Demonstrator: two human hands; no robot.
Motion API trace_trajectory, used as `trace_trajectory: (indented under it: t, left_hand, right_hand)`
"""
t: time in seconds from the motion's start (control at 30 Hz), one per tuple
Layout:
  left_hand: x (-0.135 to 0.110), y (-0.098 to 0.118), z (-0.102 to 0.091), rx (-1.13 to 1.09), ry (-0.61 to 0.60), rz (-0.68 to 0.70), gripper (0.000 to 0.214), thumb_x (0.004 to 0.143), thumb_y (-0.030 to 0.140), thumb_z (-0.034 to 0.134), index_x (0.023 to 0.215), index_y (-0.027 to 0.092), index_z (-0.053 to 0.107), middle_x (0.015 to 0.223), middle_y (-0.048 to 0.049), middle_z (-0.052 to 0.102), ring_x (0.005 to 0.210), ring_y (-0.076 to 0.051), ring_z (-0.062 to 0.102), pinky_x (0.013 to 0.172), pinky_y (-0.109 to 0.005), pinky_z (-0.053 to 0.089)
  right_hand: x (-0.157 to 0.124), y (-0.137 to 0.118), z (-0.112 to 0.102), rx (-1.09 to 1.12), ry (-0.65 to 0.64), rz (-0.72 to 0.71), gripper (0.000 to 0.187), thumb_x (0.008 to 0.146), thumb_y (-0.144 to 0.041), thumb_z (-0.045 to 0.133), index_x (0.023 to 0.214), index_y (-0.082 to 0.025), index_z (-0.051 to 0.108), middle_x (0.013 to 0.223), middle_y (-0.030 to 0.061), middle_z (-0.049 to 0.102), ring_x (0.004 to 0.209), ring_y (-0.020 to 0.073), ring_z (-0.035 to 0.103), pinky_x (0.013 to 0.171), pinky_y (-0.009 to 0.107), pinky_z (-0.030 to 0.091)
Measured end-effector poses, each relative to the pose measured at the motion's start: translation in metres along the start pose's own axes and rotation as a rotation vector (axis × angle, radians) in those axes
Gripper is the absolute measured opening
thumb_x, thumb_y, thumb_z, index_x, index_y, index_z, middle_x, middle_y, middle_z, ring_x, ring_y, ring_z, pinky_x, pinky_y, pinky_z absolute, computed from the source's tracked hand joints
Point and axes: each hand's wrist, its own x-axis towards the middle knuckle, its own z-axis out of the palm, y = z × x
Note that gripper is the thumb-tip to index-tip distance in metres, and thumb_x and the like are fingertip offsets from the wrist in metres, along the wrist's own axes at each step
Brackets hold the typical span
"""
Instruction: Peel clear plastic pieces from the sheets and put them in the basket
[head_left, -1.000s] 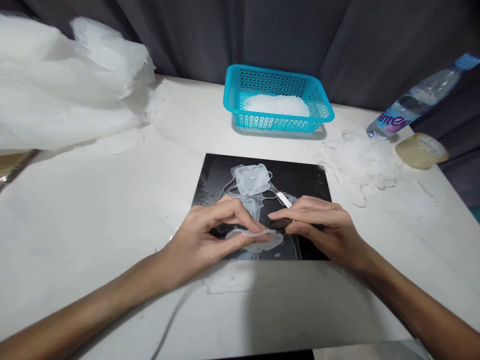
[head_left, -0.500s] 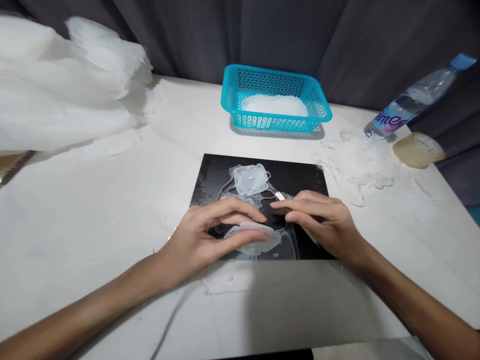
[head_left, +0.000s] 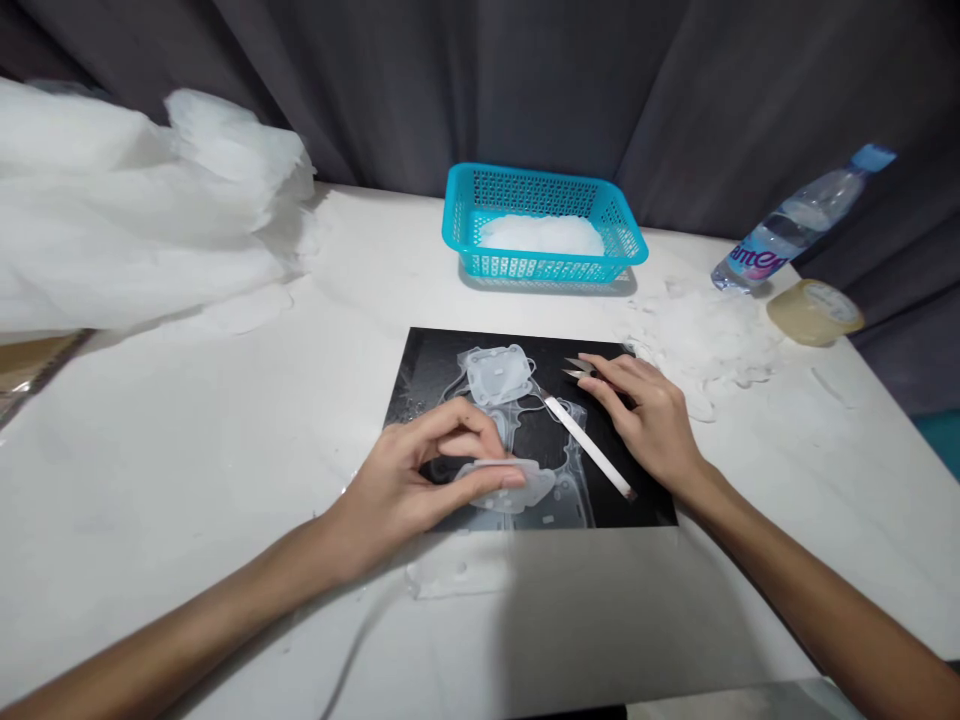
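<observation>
Head view. Left hand (head_left: 420, 465) clamped on a translucent piece (head_left: 536, 487), thumb against fingers, over the near part of a black board (head_left: 442, 345). Right hand (head_left: 652, 415) closed round small snips (head_left: 576, 368) over the board's far right—blades parted, tips leftward; cannot tell whether they touch the board. Hands well apart, with a white-handled tool (head_left: 592, 450) slanting across the gap, far tip close by a second translucent piece (head_left: 499, 374). Clear sheet (head_left: 574, 490) under it. Bench (head_left: 225, 420) gives broad room left of the board, up to a white bag (head_left: 135, 220). Far side: blue basket (head_left: 525, 266), a strip of bench between it and the board. Right side tighter—scraps (head_left: 697, 330) crowd the board's far right corner, bottle (head_left: 799, 220) and tape roll (head_left: 814, 312) beyond.
</observation>
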Motion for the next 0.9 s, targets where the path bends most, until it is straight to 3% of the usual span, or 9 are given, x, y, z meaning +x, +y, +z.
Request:
trace_trajectory:
  t: [0.1,0.23,0.6,0.8,0.9]
  left_hand:
    - [0.000,-0.002,-0.001,0.080,-0.007,0.036,0.019,0.089,0.023,0.081,0.106,0.023,0.074,0.095,0.0002,0.082,0.084,-0.015,0.077,0.075,-0.022,0.056]
    - [0.000,-0.004,-0.003,0.124,-0.024,0.104,0.009,0.091,0.022,0.080,0.099,0.026,0.080,0.093,0.0006,0.081,0.087,-0.015,0.074,0.078,-0.023,0.055]
    - [0.000,-0.002,-0.003,0.051,0.012,0.003,0.013,0.090,0.026,0.080,0.090,0.019,0.069,0.084,-0.0004,0.078,0.075,-0.015,0.076,0.068,-0.024,0.054]
    - [0.002,-0.001,-0.003,0.162,-0.008,0.125,0.012,0.091,0.024,0.078,0.103,0.024,0.081,0.094,-0.0027,0.084,0.085,-0.019,0.071,0.078,-0.029,0.054]
    - [0.003,-0.003,-0.003,0.149,-0.007,0.150,0.008,0.091,0.025,0.079,0.099,0.024,0.082,0.088,-0.0022,0.084,0.079,-0.019,0.070,0.076,-0.030,0.054]
  right_hand:
    - [0.002,0.004,0.001,-0.017,0.000,0.010,0.034,0.106,-0.037,0.056,0.131,-0.020,0.071,0.100,0.0067,0.070,0.095,0.0238,0.066,0.087,0.038,0.050]
    - [0.003,0.009,0.003,-0.027,-0.007,0.035,0.037,0.105,-0.039,0.055,0.130,-0.018,0.072,0.101,0.0088,0.062,0.093,0.0241,0.062,0.086,0.040,0.051]
    - [0.000,0.018,0.015,-0.121,0.036,-0.044,0.045,0.108,-0.029,0.043,0.151,-0.024,0.054,0.105,0.0103,0.051,0.098,0.0261,0.055,0.094,0.047,0.051]
    - [-0.001,0.016,0.014,-0.286,0.041,-0.058,0.044,0.109,-0.030,0.040,0.146,-0.013,0.058,0.105,0.0148,0.053,0.096,0.0288,0.048,0.089,0.049,0.051]
    - [-0.001,0.015,0.013,-0.323,0.056,-0.076,0.043,0.109,-0.031,0.039,0.144,-0.017,0.059,0.104,0.0143,0.054,0.094,0.0288,0.048,0.085,0.048,0.051]
